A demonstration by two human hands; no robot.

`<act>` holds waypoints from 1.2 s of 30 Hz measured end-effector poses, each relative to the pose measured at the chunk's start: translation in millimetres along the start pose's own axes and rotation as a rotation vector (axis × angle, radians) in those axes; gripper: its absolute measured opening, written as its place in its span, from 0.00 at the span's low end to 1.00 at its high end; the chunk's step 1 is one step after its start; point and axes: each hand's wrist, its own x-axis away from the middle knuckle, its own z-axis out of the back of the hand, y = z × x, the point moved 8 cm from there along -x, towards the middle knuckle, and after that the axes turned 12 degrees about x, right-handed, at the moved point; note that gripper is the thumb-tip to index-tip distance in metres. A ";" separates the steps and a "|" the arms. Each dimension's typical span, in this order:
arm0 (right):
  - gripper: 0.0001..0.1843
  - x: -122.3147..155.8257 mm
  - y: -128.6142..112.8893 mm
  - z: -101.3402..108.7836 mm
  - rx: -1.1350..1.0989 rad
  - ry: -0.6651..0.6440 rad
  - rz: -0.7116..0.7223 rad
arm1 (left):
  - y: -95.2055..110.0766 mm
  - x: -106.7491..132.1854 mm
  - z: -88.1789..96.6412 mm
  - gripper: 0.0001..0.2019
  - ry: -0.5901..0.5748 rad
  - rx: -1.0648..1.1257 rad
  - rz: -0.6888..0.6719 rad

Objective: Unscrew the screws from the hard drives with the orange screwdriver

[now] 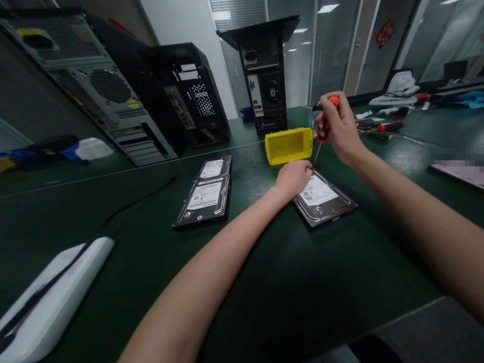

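A hard drive (324,200) lies flat on the green table (287,282), label up. My left hand (293,177) rests on its far left corner with the fingers curled down against it. My right hand (338,127) is closed round the orange and black handle of a screwdriver (325,121), held upright. Its thin shaft points down to the drive's far edge, right beside my left fingertips. A yellow plastic bin (288,145) lies on its side just behind the drive.
Two more hard drives (207,192) lie side by side to the left. Three open computer cases (264,75) stand along the back. A white device with a black cable (49,297) sits near left. More screwdrivers (381,128) lie far right.
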 end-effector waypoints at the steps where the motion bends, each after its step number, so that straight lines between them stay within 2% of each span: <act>1: 0.20 -0.3 1.1 0.0 -0.022 -0.004 0.003 | 0.0 -0.2 -0.1 0.17 -0.001 0.001 0.001; 11: 0.21 1.1 5.4 -1.7 -0.203 -0.024 -0.053 | -1.0 -0.6 -0.2 0.16 0.003 -0.005 0.004; 17: 0.19 1.0 -4.5 -8.9 -0.137 -0.060 -0.025 | -0.2 -0.9 -0.2 0.16 0.005 -0.009 -0.005; 22: 0.19 0.5 -4.3 -4.9 -0.107 -0.038 -0.008 | -0.5 -0.6 -0.1 0.16 -0.004 -0.008 0.004; 28: 0.18 -0.7 4.4 1.3 -0.150 -0.018 -0.049 | -0.4 -0.2 0.4 0.16 -0.004 -0.010 0.009; 36: 0.23 -4.9 13.6 0.3 -0.022 -0.014 -0.017 | -0.4 -0.7 0.2 0.16 -0.008 -0.009 0.010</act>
